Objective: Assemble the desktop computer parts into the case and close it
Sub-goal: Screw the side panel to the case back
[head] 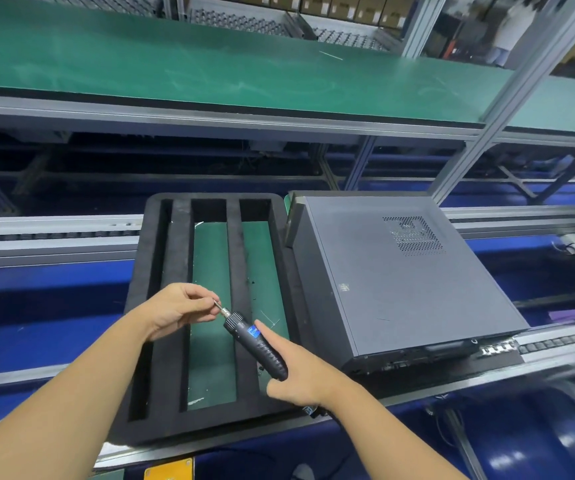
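Note:
A dark grey desktop computer case lies on its side at the right, its vented side panel on top and closed. My right hand grips a black electric screwdriver with a blue label, index finger stretched along its body. My left hand pinches the metal bit at the screwdriver's tip. Both hands hover over a black foam tray left of the case.
The foam tray has long slots showing green mat below. Tray and case sit on a roller conveyor line with aluminium rails. A green belt shelf runs behind. A person stands far back right.

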A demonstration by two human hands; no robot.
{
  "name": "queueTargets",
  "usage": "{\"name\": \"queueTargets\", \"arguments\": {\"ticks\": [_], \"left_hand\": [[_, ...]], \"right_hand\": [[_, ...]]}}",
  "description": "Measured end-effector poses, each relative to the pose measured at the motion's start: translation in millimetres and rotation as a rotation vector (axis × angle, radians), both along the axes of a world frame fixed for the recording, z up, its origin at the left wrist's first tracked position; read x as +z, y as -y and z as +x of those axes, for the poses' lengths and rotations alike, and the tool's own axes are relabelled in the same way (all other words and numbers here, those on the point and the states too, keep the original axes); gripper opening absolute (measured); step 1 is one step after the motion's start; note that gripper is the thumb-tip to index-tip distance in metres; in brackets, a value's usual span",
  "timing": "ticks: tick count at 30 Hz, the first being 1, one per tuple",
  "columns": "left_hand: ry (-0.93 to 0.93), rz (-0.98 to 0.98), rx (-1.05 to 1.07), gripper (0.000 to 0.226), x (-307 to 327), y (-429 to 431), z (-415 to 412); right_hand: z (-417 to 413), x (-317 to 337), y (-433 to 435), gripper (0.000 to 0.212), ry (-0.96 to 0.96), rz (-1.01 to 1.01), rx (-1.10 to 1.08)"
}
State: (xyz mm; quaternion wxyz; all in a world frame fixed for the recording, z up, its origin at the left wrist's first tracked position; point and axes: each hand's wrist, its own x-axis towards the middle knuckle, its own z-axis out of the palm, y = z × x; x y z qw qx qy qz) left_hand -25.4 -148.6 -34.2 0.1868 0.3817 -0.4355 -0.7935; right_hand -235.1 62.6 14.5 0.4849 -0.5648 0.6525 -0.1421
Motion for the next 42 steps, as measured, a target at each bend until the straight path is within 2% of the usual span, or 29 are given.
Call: {"name": "queueTargets", "arguments": {"ticks": [4,8,12,15,18,26,33,36,39,42], "left_hand": [[0.082,-0.084,-0.073,0.013,15.6,9.4,1.1],[0.087,-0.091,-0.123,0.011,27.2,7.9,-3.6],[-0.093,0.026,-0.048,0.011,33.9,-9.1,-24.3],[-0.202,0.108,0.052,0.016,47.3,-25.2,-57.0],[-0.225,0.165,0.081,0.015,68.3,-45.0,-98.6],[-0.239,0.132,-0.106,0.015,122.8,-118.9,-211.7],[-0.166,0.015,-0.207,0.023,135.6,-201.7,-303.0],[-0.073,-0.204,-0.251,0.030,137.0,-233.9,-336.2],[0.212,-0.740,-0.358,0.031,135.4,-248.8,-355.9],[0.446,-1.242,-0.409,0.050,129.6,-247.7,-364.8]], "right_hand": [[0.2,4.7,1.9,0.103,-0.025,-0.024,0.012],[2.0,3.2,-4.0,0.102,0.056,-0.041,-0.055],[5.0,8.1,-14.8,0.100,0.140,-0.074,-0.152],[0.1,16.0,-24.0,0.098,0.197,-0.154,-0.247],[-16.1,25.2,-41.7,0.097,0.229,-0.243,-0.344],[-93.7,46.9,-122.7,0.095,0.299,-0.411,-0.548],[-171.1,46.7,-214.4,0.094,0.349,-0.434,-0.611],[-201.8,40.5,-249.6,0.094,0.374,-0.416,-0.646],[-226.0,30.0,-277.0,0.094,0.411,-0.408,-0.669],[-241.8,17.7,-299.3,0.094,0.444,-0.376,-0.701]]}}
